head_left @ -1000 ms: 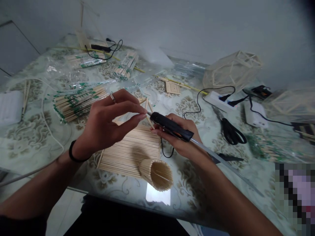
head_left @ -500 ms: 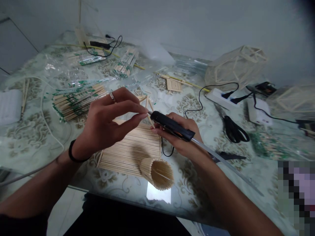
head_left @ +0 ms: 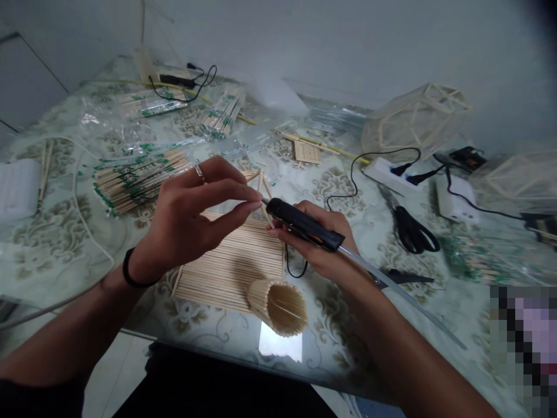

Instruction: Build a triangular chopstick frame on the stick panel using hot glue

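Observation:
In my right hand [head_left: 319, 226] is a black hot glue gun [head_left: 304, 223], with a long clear glue stick [head_left: 400, 299] running out of its back end. My left hand [head_left: 204, 203] is closed in a pinch right at the gun's nozzle. What its thumb and forefinger hold is too small to make out. Several thin wooden sticks [head_left: 266, 184] meet at an angle just behind the fingertips. Below my hands lies a flat panel of wooden sticks [head_left: 230, 261]. A round cup made of sticks [head_left: 278, 307] rests tipped over at its front corner.
Wrapped bundles of chopsticks [head_left: 139, 177] lie at the left. Black scissors [head_left: 413, 226] and a white power strip [head_left: 394, 177] with cords are on the right. A stick-frame lantern shape [head_left: 418, 122] stands at the back, near a small stick panel [head_left: 307, 152].
Almost nothing differs. Both hands and the glue gun keep their places, and the view has shifted very slightly.

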The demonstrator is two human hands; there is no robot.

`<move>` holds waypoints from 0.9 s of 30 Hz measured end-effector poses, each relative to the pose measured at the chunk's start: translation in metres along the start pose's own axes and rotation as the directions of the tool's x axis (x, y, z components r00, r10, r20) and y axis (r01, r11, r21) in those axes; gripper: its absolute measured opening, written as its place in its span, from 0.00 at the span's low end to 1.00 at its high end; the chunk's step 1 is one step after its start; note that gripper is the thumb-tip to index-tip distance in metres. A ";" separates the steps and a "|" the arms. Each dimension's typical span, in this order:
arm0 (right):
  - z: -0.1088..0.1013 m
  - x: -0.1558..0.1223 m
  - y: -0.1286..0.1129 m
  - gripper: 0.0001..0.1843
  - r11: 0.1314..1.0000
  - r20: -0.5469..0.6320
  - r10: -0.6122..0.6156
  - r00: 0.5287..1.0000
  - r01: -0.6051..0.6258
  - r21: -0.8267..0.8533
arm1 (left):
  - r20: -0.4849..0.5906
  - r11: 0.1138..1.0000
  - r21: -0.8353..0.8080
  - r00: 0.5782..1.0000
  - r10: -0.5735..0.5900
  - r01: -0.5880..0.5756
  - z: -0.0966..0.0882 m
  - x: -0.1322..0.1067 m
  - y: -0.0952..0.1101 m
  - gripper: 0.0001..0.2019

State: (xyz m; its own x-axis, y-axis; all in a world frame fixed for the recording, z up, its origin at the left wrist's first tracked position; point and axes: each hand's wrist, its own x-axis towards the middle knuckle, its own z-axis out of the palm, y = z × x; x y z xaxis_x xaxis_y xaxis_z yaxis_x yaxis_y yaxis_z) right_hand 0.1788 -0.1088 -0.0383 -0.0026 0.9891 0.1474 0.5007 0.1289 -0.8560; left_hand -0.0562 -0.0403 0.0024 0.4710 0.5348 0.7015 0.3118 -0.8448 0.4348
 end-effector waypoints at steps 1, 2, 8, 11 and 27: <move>0.000 0.000 0.000 0.14 1.000 0.002 -0.003 1.000 0.003 0.004 | -0.003 1.000 0.000 1.000 0.006 -0.006 0.000 0.000 0.000 0.02; 0.000 0.000 0.000 0.13 1.000 0.007 -0.006 1.000 0.006 0.009 | -0.003 1.000 0.004 1.000 0.007 -0.007 0.000 0.000 0.000 0.02; 0.000 -0.001 -0.001 0.15 1.000 0.002 -0.006 1.000 0.006 -0.008 | -0.001 0.999 0.025 1.000 -0.031 0.031 0.000 -0.001 0.000 0.02; 0.000 0.000 0.000 0.15 1.000 0.007 -0.005 1.000 0.005 -0.003 | -0.007 1.000 -0.001 1.000 0.000 0.000 0.000 -0.001 -0.001 0.02; 0.000 -0.002 0.003 0.14 0.997 0.001 -0.026 1.000 0.026 0.071 | -0.023 0.996 0.023 0.996 0.081 -0.081 0.002 -0.002 -0.004 0.03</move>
State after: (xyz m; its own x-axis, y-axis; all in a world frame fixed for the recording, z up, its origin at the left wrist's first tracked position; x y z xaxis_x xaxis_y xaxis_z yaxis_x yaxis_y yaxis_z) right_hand 0.1806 -0.1103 -0.0410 -0.0163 0.9854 0.1693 0.4374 0.1593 -0.8850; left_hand -0.0564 -0.0379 -0.0016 0.4757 0.4639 0.7474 0.2916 -0.8848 0.3635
